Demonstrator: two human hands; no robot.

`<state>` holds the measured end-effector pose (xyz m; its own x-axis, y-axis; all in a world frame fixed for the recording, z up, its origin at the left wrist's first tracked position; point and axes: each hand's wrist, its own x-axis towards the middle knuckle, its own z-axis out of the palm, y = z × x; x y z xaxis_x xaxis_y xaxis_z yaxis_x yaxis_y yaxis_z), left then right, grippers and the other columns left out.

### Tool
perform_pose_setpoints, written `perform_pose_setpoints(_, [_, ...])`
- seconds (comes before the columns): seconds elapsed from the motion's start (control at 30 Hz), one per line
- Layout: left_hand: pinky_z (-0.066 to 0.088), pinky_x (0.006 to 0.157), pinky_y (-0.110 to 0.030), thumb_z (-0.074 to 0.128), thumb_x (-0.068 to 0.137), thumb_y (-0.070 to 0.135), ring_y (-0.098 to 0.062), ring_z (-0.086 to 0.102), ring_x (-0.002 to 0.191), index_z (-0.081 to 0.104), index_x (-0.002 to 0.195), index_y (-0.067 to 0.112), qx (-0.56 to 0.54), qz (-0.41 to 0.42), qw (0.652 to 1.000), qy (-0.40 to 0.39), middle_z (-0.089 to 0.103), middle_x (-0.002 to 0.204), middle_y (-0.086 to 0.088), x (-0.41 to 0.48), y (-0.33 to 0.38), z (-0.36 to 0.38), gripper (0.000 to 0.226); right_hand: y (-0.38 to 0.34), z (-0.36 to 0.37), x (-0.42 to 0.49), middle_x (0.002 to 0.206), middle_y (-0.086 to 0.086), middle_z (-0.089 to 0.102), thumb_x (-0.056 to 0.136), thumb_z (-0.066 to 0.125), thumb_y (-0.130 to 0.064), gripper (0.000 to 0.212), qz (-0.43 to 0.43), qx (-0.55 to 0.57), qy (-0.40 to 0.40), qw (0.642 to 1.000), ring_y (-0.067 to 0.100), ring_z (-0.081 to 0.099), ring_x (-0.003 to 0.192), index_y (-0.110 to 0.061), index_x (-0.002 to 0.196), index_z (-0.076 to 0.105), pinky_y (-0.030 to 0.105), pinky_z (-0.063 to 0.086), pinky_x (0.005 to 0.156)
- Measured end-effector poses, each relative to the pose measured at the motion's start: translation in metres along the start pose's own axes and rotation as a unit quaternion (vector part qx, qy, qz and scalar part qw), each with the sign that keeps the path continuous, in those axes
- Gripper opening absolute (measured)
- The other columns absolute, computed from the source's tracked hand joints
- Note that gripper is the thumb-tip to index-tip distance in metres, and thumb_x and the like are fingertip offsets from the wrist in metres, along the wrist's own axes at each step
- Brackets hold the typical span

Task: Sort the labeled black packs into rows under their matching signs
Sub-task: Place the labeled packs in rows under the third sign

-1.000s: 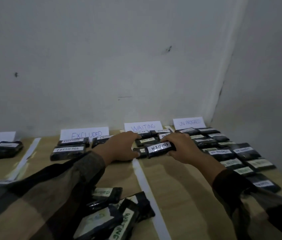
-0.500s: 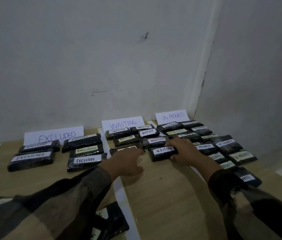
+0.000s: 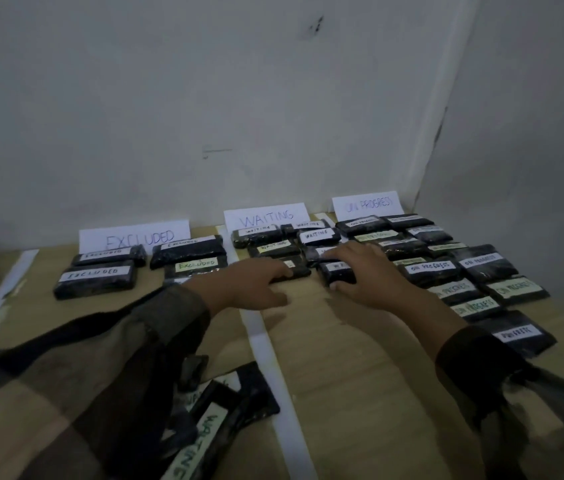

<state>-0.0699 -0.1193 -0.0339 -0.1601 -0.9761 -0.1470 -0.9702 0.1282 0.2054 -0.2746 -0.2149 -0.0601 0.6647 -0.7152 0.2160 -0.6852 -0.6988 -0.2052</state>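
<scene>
Fingers (image 3: 346, 252) of right hand (image 3: 370, 277) flat on pack (image 3: 337, 273), left hand (image 3: 252, 284) straight, touching neighbour pack (image 3: 299, 270); packs likely light, soft-wrapped; hold long edges

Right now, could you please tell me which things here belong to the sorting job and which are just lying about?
Belongs to the job: EXCLUDED sign, WAITING sign, ON PROGRESS sign, sorted packs, unsorted pile, left hand, right hand, white strips.
Just there: wall smudge, table; nothing loose shows.
</scene>
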Motion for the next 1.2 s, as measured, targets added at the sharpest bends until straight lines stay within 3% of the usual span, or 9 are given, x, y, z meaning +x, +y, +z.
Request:
perform_pose_setpoints(0.1, [0.039, 0.092, -0.024, 0.056, 0.091, 0.04, -0.017, 0.049, 0.12, 0.044, 0.135, 0.021, -0.035, -0.011, 0.999, -0.011, 0.049, 0.134, 0.002, -0.027, -0.013, -0.003, 0.05, -0.045, -0.002, -0.016, 0.127, -0.008, 0.051, 0.084, 0.067, -0.034, 0.044, -0.048, 0.071, -0.055, 0.995, 0.007, 0.044, 0.115, -0.033, 0.126, 0.054, 0.037, 0.026, 0.11])
perform_pose_setpoints(0.27, [0.041, 0.094, -0.024, 0.057, 0.09, 0.044, -0.013, 0.052, 0.115, 0.044, 0.135, 0.026, -0.026, -0.046, 0.997, -0.055, 0.052, 0.131, 0.006, -0.07, -0.027, 0.0, 0.051, -0.105, 0.009, -0.038, 0.128, -0.007, 0.052, 0.088, 0.058, -0.051, 0.04, -0.132, 0.081, -0.183, 0.971, 0.013, 0.047, 0.118, -0.033, 0.124, 0.059, 0.036, 0.029, 0.105])
perform_pose_setpoints(0.43, [0.044, 0.093, -0.024, 0.059, 0.088, 0.045, -0.006, 0.056, 0.106, 0.047, 0.131, 0.029, -0.065, -0.053, 0.994, -0.068, 0.058, 0.121, 0.013, -0.108, -0.034, 0.003, 0.047, -0.133, 0.019, -0.049, 0.13, -0.005, 0.048, 0.093, 0.05, -0.047, 0.034, -0.14, 0.048, -0.26, 0.954, 0.013, 0.042, 0.125, -0.03, 0.121, 0.059, 0.043, 0.006, 0.115])
perform_pose_setpoints(0.57, [0.044, 0.092, -0.022, 0.06, 0.087, 0.046, -0.003, 0.057, 0.104, 0.049, 0.129, 0.032, -0.12, -0.054, 0.99, -0.059, 0.06, 0.114, 0.015, -0.128, -0.039, 0.007, 0.045, -0.137, 0.015, -0.048, 0.112, -0.007, 0.06, 0.084, 0.068, -0.036, 0.027, -0.118, 0.112, -0.224, 0.961, 0.011, 0.054, 0.107, -0.026, 0.109, 0.062, 0.035, 0.041, 0.098])
perform_pose_setpoints(0.67, [0.044, 0.088, -0.016, 0.063, 0.085, 0.043, -0.002, 0.058, 0.105, 0.05, 0.127, 0.033, -0.156, -0.051, 0.986, -0.039, 0.062, 0.114, 0.014, -0.135, -0.043, 0.007, 0.045, -0.141, 0.01, -0.047, 0.099, -0.006, 0.066, 0.079, 0.076, -0.018, 0.024, -0.087, 0.223, -0.19, 0.952, 0.009, 0.062, 0.094, -0.026, 0.098, 0.063, 0.034, 0.052, 0.087])
perform_pose_setpoints(0.83, [0.049, 0.093, -0.023, 0.071, 0.078, 0.045, -0.001, 0.062, 0.1, 0.061, 0.114, 0.035, -0.262, -0.046, 0.963, -0.033, 0.066, 0.109, 0.012, -0.143, -0.046, 0.005, 0.038, -0.147, 0.0, -0.044, 0.089, -0.005, 0.068, 0.073, 0.078, -0.001, 0.032, -0.084, 0.329, -0.124, 0.932, 0.018, 0.066, 0.086, -0.026, 0.089, 0.066, 0.042, 0.055, 0.083])
perform_pose_setpoints(0.93, [0.048, 0.08, -0.011, 0.071, 0.08, 0.039, -0.001, 0.064, 0.093, 0.068, 0.103, 0.028, -0.255, -0.039, 0.966, -0.014, 0.067, 0.101, 0.013, -0.147, -0.044, 0.002, 0.026, -0.145, -0.008, -0.04, 0.09, -0.004, 0.069, 0.073, 0.078, -0.002, 0.033, -0.078, 0.36, -0.085, 0.926, 0.02, 0.067, 0.088, -0.029, 0.089, 0.067, 0.045, 0.055, 0.083])
perform_pose_setpoints(1.07, [0.05, 0.073, -0.021, 0.07, 0.083, 0.03, -0.006, 0.065, 0.078, 0.071, 0.1, 0.023, -0.286, -0.048, 0.956, 0.041, 0.072, 0.087, 0.007, -0.15, -0.045, -0.005, 0.019, -0.143, -0.01, -0.037, 0.098, -0.001, 0.067, 0.076, 0.077, -0.008, 0.035, -0.06, 0.384, -0.057, 0.92, 0.028, 0.067, 0.09, -0.034, 0.095, 0.065, 0.048, 0.055, 0.084])
perform_pose_setpoints(1.2, [0.049, 0.073, -0.024, 0.07, 0.083, 0.031, -0.011, 0.068, 0.079, 0.067, 0.109, 0.021, -0.328, -0.067, 0.942, 0.036, 0.073, 0.087, 0.005, -0.149, -0.046, -0.008, 0.028, -0.145, -0.009, -0.04, 0.121, -0.016, 0.05, 0.073, 0.08, -0.026, 0.057, -0.122, 0.236, -0.047, 0.963, 0.005, 0.053, 0.108, -0.047, 0.118, 0.052, 0.026, 0.05, 0.085])
